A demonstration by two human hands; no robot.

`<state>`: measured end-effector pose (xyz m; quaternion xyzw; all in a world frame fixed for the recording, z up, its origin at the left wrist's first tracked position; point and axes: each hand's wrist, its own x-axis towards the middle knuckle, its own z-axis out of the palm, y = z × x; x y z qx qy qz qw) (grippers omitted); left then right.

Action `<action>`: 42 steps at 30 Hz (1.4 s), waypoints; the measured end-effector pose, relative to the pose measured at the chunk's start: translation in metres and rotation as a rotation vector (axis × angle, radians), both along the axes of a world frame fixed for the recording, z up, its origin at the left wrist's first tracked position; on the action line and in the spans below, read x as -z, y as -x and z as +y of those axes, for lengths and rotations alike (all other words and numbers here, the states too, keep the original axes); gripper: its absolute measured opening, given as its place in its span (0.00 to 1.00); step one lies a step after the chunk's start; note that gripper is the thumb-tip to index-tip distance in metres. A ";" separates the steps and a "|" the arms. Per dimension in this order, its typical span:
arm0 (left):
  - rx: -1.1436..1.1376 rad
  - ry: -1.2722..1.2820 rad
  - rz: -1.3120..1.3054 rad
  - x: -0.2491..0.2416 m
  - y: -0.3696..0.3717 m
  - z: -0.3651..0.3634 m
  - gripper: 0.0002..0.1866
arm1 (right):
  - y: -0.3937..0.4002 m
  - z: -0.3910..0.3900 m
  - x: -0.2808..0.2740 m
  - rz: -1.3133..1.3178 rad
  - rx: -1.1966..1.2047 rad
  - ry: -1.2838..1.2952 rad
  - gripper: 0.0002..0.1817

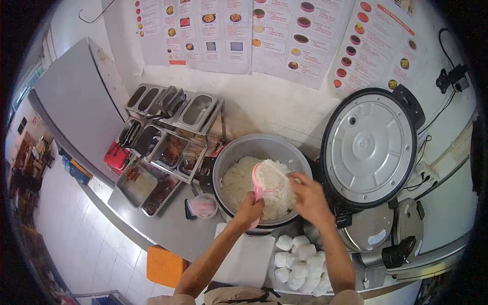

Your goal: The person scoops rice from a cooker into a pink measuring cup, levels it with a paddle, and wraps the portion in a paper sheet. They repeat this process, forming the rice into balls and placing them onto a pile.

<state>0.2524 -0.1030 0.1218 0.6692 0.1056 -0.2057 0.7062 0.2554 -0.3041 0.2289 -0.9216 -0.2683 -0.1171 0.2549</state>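
My left hand [249, 209] is closed round the handle of a pink scoop [258, 189], held above the open rice cooker [223, 147]. Whitish rice and a pale, flat shape show at the scoop's bowl; their edges are blurred. Close by on the right is my right hand [309, 199], its fingers bent together at that pale shape. What they grip is too blurred to name. Loose white rice [236, 178] lies in the metal pot below both hands.
The cooker's round lid [363, 147] stands raised at the right. Several white wrapped bundles [297, 264] lie in front, beside a white sheet [249, 259]. Food pans [168, 152] fill a stepped rack at left, near a small tub [203, 206]. An orange stool [165, 267] is below.
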 end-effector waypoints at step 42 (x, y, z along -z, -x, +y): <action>-0.070 0.362 0.116 -0.056 0.158 0.035 0.10 | 0.055 0.018 0.086 0.708 -0.004 -0.860 0.19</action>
